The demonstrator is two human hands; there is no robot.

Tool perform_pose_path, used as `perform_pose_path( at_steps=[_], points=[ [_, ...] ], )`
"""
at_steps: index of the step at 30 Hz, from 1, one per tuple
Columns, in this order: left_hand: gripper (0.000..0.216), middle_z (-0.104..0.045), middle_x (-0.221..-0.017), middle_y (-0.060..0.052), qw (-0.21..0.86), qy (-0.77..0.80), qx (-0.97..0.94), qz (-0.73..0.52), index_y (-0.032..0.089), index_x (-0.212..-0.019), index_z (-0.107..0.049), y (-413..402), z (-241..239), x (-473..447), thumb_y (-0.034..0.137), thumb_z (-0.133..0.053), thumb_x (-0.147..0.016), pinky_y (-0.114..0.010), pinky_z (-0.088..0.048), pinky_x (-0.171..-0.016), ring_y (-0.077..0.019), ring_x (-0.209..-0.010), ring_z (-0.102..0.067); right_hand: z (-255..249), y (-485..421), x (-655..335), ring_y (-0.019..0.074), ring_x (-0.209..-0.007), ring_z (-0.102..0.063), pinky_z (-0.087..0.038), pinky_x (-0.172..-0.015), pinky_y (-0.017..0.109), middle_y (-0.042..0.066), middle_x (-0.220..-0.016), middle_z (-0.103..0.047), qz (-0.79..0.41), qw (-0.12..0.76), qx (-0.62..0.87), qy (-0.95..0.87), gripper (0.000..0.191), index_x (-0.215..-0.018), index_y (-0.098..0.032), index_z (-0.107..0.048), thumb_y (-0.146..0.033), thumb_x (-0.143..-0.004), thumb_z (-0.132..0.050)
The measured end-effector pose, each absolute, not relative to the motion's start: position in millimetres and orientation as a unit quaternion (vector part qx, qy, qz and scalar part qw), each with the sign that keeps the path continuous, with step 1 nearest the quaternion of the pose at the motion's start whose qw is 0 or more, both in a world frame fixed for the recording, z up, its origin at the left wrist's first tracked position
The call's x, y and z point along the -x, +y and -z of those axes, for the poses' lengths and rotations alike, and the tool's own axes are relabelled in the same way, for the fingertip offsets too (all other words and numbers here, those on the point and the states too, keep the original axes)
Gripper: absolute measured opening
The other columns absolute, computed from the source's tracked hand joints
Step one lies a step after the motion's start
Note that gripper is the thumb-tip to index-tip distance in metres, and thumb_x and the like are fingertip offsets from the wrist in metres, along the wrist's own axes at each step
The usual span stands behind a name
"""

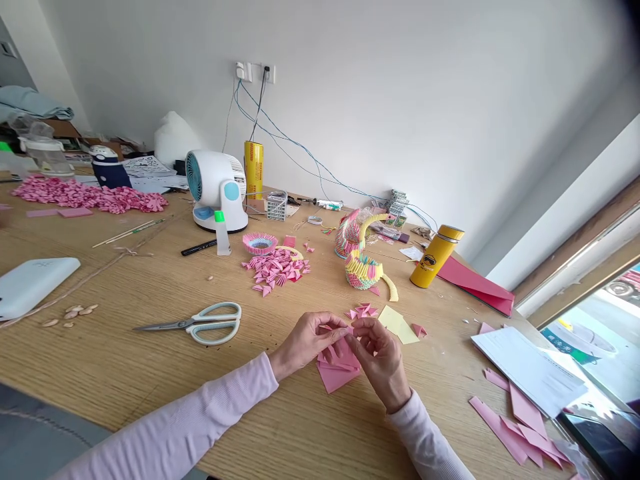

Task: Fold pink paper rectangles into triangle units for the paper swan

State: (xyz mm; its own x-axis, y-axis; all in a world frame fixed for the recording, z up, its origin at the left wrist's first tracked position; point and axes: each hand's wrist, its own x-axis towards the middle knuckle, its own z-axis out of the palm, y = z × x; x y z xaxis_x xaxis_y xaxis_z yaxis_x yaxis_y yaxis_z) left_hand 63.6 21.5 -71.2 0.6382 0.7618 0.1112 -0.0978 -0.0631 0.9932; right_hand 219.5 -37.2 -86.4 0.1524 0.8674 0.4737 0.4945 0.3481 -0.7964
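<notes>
My left hand and my right hand meet fingertip to fingertip above the table. Both are closed in a pinch on a small piece of pink paper, mostly hidden by the fingers. Beneath them lies a loose stack of pink paper sheets. Just beyond my fingers are small folded pink triangles and pale yellow paper sheets. Scissors with light grey handles rest to the left of my left hand, blades pointing left.
A pile of folded pink pieces lies near a paper bowl. Behind my hands stand a yellow folded-paper model and a yellow bottle. A white fan is farther back. Pink strips and white papers lie right.
</notes>
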Motion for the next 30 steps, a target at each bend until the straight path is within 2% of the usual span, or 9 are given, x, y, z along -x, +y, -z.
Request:
perform_pose_path(
  at_steps=[6,12,20,30],
  points=[
    [0.034,-0.062,-0.066,-0.002,0.609,0.245,-0.666,-0.354,0.011,-0.085,-0.064,21.5,69.1,-61.8,0.045,-0.063,-0.079,-0.019,-0.049,-0.045,-0.0097,-0.050,-0.058,80.9,-41.1,-215.1,0.0111,-0.053,-0.050,-0.038,-0.047,0.022,0.001,-0.070,-0.061,-0.192,0.525,0.529,-0.638,0.013,-0.089,-0.018,-0.060,-0.031,-0.087,-0.057],
    [0.036,-0.064,-0.068,-0.004,0.576,0.250,-0.693,-0.353,0.011,-0.088,-0.064,21.7,73.1,-61.3,0.045,-0.059,-0.082,-0.019,-0.047,-0.045,-0.0111,-0.052,-0.057,81.2,-41.3,-215.7,0.0123,-0.057,-0.050,-0.040,-0.050,0.023,0.002,-0.072,-0.060,-0.214,0.543,0.522,-0.623,0.013,-0.086,-0.019,-0.061,-0.031,-0.086,-0.058],
    [0.029,-0.068,-0.076,-0.005,0.480,0.257,-0.757,-0.362,0.013,-0.082,-0.069,17.4,64.7,-60.4,0.039,-0.057,-0.085,-0.020,-0.045,-0.058,-0.0128,-0.063,-0.059,77.6,-39.8,-218.4,0.0113,-0.052,-0.047,-0.039,-0.050,0.023,-0.001,-0.059,-0.053,-0.359,0.578,0.494,-0.540,0.027,-0.074,-0.017,-0.060,-0.042,-0.084,-0.060],
    [0.024,-0.068,-0.074,-0.004,0.451,0.268,-0.769,-0.364,0.014,-0.084,-0.069,15.7,64.7,-60.1,0.034,-0.056,-0.086,-0.020,-0.045,-0.061,-0.0134,-0.065,-0.060,77.1,-35.5,-223.7,0.0096,-0.051,-0.049,-0.039,-0.049,0.021,-0.001,-0.058,-0.057,-0.466,0.562,0.474,-0.493,0.032,-0.074,-0.016,-0.061,-0.046,-0.073,-0.071]
  ],
)
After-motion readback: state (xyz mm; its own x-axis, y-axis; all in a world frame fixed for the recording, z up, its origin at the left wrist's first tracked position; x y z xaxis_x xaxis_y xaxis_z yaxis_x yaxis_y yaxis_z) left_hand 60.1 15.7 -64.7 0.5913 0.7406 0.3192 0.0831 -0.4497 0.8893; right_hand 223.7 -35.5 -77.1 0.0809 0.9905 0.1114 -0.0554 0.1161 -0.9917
